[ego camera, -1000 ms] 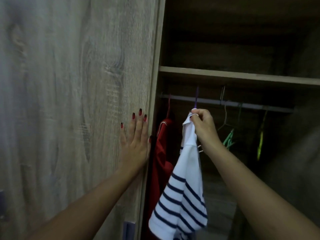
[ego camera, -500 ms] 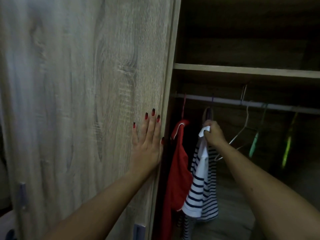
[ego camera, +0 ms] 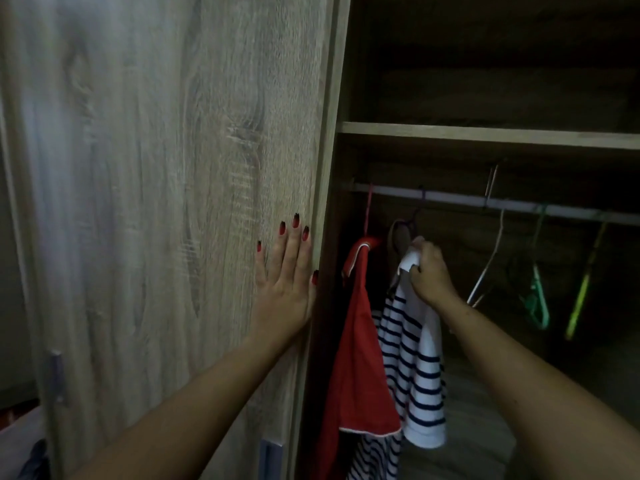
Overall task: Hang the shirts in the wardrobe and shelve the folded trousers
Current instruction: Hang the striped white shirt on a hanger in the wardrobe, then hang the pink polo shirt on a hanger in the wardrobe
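— Peering into a dim wardrobe. Pressing the left hand flat, fingers straight, against the pale wood-grain wardrobe door, right at its edge.

— And pinching the collar of the white navy-striped shirt in the right hand, fingers curled round the cloth.

— Hanging where?

— Drooping just beside the red shirt with white piping, touching it, under the pale metal rail and the light wooden shelf.

— Dangling further right: a white wire hanger, a green plastic hanger, a yellow-green hanger.
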`<control>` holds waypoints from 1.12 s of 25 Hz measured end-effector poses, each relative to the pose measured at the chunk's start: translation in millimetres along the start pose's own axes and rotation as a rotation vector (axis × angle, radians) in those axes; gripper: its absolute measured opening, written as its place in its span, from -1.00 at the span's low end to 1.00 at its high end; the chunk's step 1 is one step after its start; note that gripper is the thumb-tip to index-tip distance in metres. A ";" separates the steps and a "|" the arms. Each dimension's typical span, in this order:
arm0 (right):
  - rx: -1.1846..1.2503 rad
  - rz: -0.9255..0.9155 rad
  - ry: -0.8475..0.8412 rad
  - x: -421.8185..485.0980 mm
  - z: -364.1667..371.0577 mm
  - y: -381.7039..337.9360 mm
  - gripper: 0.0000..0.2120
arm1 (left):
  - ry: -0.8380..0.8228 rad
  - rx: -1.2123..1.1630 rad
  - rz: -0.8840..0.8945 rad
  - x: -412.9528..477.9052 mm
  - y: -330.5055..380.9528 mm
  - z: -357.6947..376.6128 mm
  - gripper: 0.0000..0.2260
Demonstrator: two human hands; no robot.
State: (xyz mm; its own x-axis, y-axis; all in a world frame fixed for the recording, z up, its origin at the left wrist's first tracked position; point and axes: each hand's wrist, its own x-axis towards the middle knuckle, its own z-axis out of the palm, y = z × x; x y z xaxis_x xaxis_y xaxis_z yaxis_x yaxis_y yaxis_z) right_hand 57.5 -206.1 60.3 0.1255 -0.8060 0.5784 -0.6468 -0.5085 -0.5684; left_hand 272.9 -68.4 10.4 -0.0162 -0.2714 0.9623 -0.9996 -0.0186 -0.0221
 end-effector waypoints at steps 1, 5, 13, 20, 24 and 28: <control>0.000 -0.028 0.014 -9.8 -0.3 -1.2 -0.53 | -0.003 0.009 -0.003 -0.1 -0.7 -0.9 -0.49; 0.039 -0.193 0.023 -47.6 -1.9 10.5 -0.51 | -0.058 0.029 -0.023 -1.7 4.4 -8.5 -0.48; 0.000 -0.493 0.077 -110.8 -8.6 8.5 -0.54 | -0.213 0.084 -0.110 -1.7 19.3 -27.5 -0.47; 0.243 -0.663 -0.043 -157.3 23.3 -64.6 -0.55 | -0.485 0.306 -0.180 -46.1 -1.2 -75.1 -0.48; 0.360 -0.775 -0.181 -195.9 84.8 -131.9 -0.63 | -0.676 0.465 -0.277 -112.7 -91.4 -134.1 -0.47; 0.354 -0.874 -0.420 -244.1 178.1 -211.4 -0.71 | -0.777 0.495 -0.498 -184.4 -194.4 -217.5 -0.47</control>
State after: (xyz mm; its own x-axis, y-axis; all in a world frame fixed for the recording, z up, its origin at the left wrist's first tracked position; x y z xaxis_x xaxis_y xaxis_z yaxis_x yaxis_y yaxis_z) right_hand 297.6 44.2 -65.0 0.7423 -0.1184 0.6595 0.0462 -0.9729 -0.2267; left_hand 465.0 194.6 -103.9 0.5897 -0.6655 0.4576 -0.7647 -0.6423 0.0515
